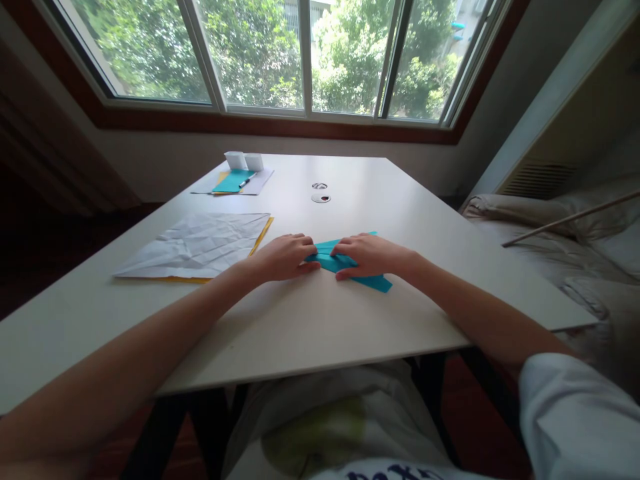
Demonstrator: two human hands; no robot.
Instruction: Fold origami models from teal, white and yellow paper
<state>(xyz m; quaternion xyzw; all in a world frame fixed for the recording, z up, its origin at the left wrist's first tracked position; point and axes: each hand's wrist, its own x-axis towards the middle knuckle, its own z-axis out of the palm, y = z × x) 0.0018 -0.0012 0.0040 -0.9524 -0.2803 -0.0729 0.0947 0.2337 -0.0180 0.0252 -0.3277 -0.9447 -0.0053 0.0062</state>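
Hands meet at the table's [310,320] middle: the left hand [283,257] and right hand [367,255] both lie flat, fingers pressing down on the folded teal paper [373,283]. Its long axis slants from between the fingertips toward the near right, passing under the right hand. Crumpled white paper [197,247] lies well left.

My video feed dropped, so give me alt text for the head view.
Both hands press a folded teal paper flat on a white table: left hand on its left end, right hand over its middle. A creased white sheet lies to the left, small white cups at the far edge under a window.
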